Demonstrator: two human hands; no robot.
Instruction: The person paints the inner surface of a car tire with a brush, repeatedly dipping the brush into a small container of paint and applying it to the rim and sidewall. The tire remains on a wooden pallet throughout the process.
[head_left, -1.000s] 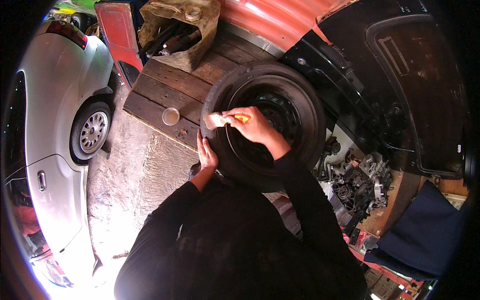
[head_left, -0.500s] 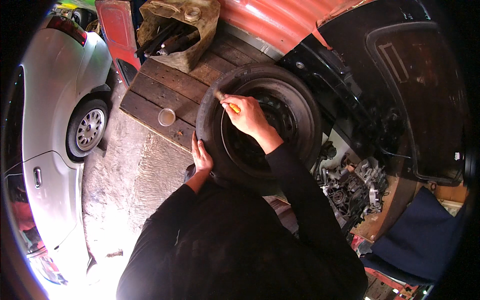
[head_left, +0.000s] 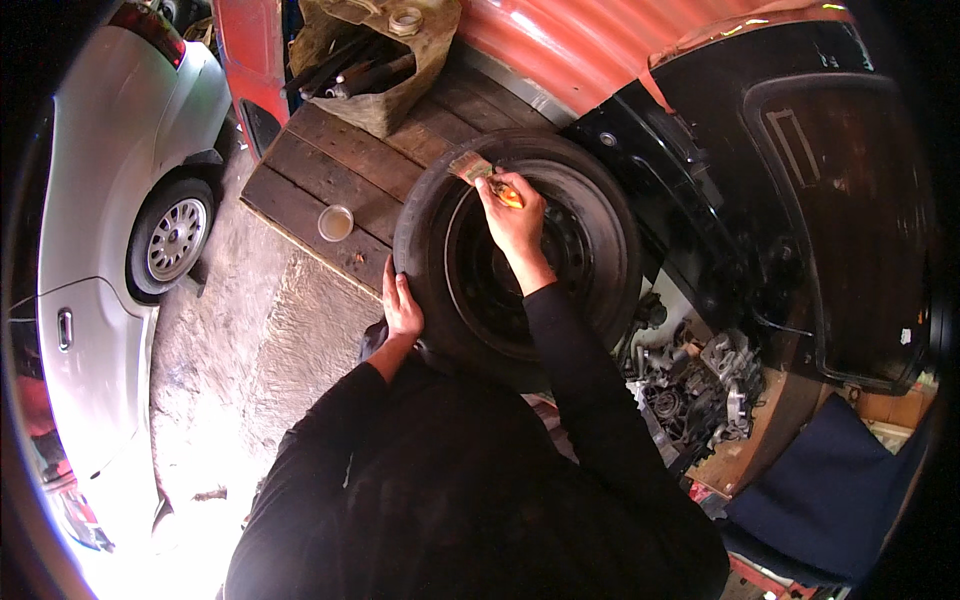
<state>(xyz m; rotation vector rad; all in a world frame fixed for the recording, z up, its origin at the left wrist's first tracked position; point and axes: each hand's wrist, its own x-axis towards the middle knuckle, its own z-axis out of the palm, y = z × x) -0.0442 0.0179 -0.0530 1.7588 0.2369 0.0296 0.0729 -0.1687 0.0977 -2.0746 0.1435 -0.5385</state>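
Note:
A car wheel with a black tyre (head_left: 425, 230) and a dark steel rim lies flat on a wooden plank bench (head_left: 310, 165). My right hand (head_left: 515, 220) is closed round the yellow handle of a paintbrush (head_left: 468, 166), whose bristles touch the tyre's upper left sidewall. My left hand (head_left: 402, 308) rests against the tyre's left outer edge, fingers stretched out. A small round tub (head_left: 335, 223) of pale liquid stands on the planks left of the wheel.
A worn cut-open container (head_left: 375, 110) of tools stands at the bench's back. Greasy metal engine parts (head_left: 700, 390) lie right of the wheel, beneath a black car panel (head_left: 840, 200). A silver car (head_left: 110, 220) is parked at left. Dark blue cloth (head_left: 830, 490) lies lower right.
My right hand has moved the paintbrush right and slightly up along the tyre's sidewall, and the bristles now show more broadly. My left hand stays at the tyre's edge. The view has shifted slightly.

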